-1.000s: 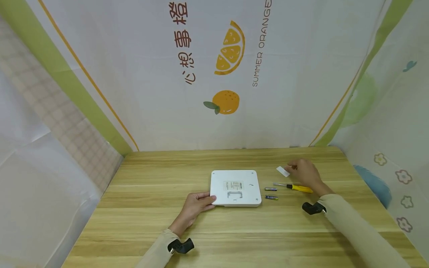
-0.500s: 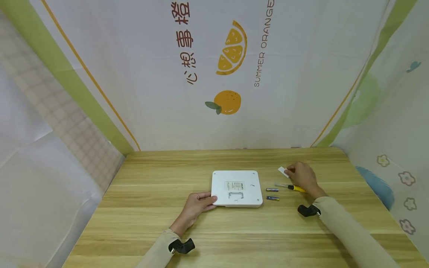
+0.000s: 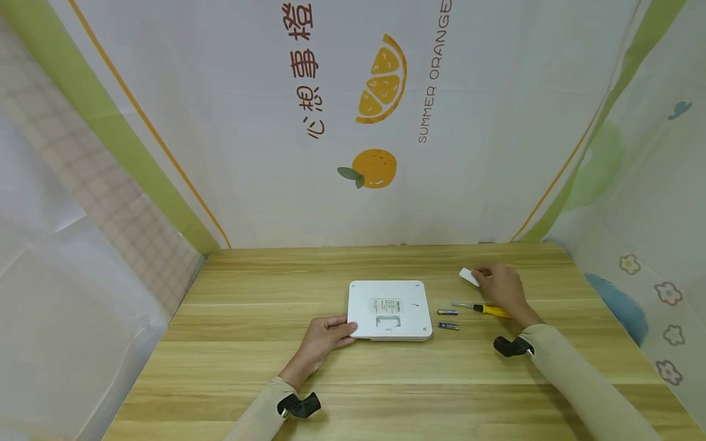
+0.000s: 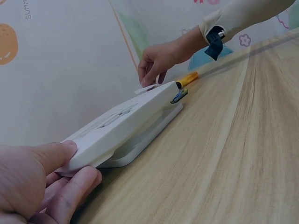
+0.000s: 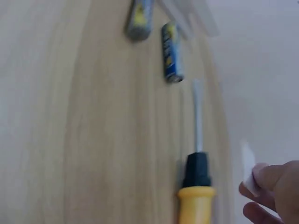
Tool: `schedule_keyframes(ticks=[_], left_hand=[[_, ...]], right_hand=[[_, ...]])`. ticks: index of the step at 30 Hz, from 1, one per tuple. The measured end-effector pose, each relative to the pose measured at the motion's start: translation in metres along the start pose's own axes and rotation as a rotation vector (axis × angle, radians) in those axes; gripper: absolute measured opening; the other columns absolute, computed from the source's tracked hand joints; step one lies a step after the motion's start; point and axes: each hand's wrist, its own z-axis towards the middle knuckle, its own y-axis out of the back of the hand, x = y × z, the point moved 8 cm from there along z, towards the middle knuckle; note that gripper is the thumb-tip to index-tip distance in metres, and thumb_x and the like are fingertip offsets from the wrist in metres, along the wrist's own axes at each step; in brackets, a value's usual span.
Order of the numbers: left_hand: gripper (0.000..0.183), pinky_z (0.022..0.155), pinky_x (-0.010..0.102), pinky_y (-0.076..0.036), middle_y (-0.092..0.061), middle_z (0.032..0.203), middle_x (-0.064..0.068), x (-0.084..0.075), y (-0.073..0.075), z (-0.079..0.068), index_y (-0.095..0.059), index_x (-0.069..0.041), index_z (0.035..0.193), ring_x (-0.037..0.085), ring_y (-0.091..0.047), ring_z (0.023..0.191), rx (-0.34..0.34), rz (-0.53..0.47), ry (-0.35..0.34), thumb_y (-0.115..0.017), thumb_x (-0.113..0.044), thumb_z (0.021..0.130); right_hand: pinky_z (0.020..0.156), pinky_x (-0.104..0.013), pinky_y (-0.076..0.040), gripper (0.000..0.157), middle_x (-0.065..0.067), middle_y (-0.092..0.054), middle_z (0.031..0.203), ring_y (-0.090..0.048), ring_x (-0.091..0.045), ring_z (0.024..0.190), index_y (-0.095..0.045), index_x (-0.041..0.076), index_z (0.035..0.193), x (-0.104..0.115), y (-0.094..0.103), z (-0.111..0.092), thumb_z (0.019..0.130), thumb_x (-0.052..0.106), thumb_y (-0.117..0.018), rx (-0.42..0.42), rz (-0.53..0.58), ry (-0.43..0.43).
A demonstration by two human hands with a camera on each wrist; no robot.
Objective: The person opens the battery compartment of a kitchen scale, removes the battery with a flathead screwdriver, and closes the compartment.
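A white digital scale (image 3: pixel 408 306) lies upside down on the table, its open battery compartment (image 3: pixel 388 321) and label facing up. At its near left corner my left hand (image 3: pixel 322 339) grips the edge. The left wrist view shows the thumb (image 4: pixel 60 154) on top and fingers below. My right hand (image 3: pixel 503 288) pinches a small white battery cover (image 3: pixel 468 276) between thumb and fingers, just above the table. Below that hand lies a yellow-handled screwdriver (image 3: pixel 493 310). Two batteries (image 3: pixel 448 312) lie between the scale and the screwdriver.
The wooden table (image 3: pixel 265 294) runs back to a white curtain (image 3: pixel 265 202) printed with oranges. More cloth hangs at both sides. A black camera mount sits on each sleeve.
My right hand has taken hold of the battery cover, which now sits tilted and slightly raised at the fingertips. My left hand and the scale have stayed in place.
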Motion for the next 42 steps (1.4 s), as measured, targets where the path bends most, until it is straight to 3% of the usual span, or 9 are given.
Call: schedule_keyframes(ticks=[8, 11, 18, 24, 29, 36, 42], left_hand=[[0.043, 0.086, 0.031, -0.065, -0.071, 0.112, 0.024, -0.004, -0.001, -0.001, -0.058, 0.023, 0.125, 0.018, -0.072, 0.095, 0.03, -0.003, -0.044, -0.073, -0.004, 0.094], [0.045, 0.085, 0.031, -0.065, -0.072, 0.11, 0.022, -0.005, -0.001, -0.002, -0.058, 0.024, 0.123, 0.017, -0.072, 0.094, 0.046, -0.002, -0.067, -0.074, -0.006, 0.094], [0.042, 0.086, 0.031, -0.065, -0.07, 0.114, 0.025, 0.0, 0.0, 0.0, -0.056, 0.024, 0.127, 0.018, -0.071, 0.094, 0.015, -0.004, -0.006, -0.071, 0.0, 0.094], [0.039, 0.086, 0.031, -0.065, -0.071, 0.112, 0.023, 0.001, 0.0, 0.0, -0.057, 0.023, 0.126, 0.018, -0.071, 0.094, 0.003, 0.001, 0.008, -0.069, 0.002, 0.095], [0.038, 0.086, 0.031, -0.065, -0.071, 0.112, 0.023, -0.001, 0.0, 0.001, -0.058, 0.022, 0.126, 0.018, -0.071, 0.094, -0.001, 0.002, 0.002, -0.069, 0.002, 0.095], [0.038, 0.087, 0.032, -0.065, -0.07, 0.114, 0.024, -0.002, 0.0, 0.001, -0.058, 0.023, 0.126, 0.019, -0.071, 0.095, 0.005, 0.008, -0.011, -0.068, 0.002, 0.096], [0.038, 0.087, 0.032, -0.065, -0.071, 0.112, 0.021, -0.002, 0.0, 0.0, -0.057, 0.023, 0.126, 0.018, -0.071, 0.095, 0.003, 0.001, -0.003, -0.068, 0.001, 0.096]], right_hand=[[0.074, -0.056, -0.064, 0.033, -0.023, -0.075, 0.104, -0.073, -0.04, 0.087, -0.071, -0.005, 0.122, 0.021, 0.021, -0.006, 0.101, 0.02, -0.068, -0.08, 0.15, 0.047], [0.075, -0.057, -0.064, 0.028, -0.021, -0.076, 0.103, -0.073, -0.038, 0.086, -0.075, -0.001, 0.117, 0.04, 0.025, -0.007, 0.099, 0.019, -0.07, -0.1, 0.157, 0.076], [0.076, -0.055, -0.063, 0.015, -0.013, -0.078, 0.095, -0.071, -0.035, 0.089, -0.08, 0.003, 0.101, 0.097, 0.023, -0.019, 0.088, 0.009, -0.081, -0.158, 0.16, 0.2], [0.061, -0.042, -0.06, 0.017, -0.006, -0.076, 0.083, -0.066, -0.026, 0.08, -0.082, 0.007, 0.089, 0.151, 0.01, -0.043, 0.074, 0.004, -0.09, -0.278, 0.126, 0.422], [0.053, -0.026, -0.056, 0.023, -0.003, -0.071, 0.078, -0.063, -0.017, 0.074, -0.082, 0.009, 0.085, 0.179, -0.009, -0.062, 0.066, 0.002, -0.094, -0.322, 0.098, 0.597], [0.055, -0.019, -0.057, 0.022, 0.0, -0.069, 0.076, -0.063, -0.012, 0.072, -0.082, 0.012, 0.081, 0.193, -0.036, -0.078, 0.066, 0.002, -0.095, -0.288, 0.074, 0.695], [0.061, -0.021, -0.059, 0.016, 0.007, -0.072, 0.077, -0.064, -0.011, 0.078, -0.081, 0.016, 0.081, 0.2, -0.05, -0.088, 0.076, 0.002, -0.087, -0.218, 0.069, 0.746]])
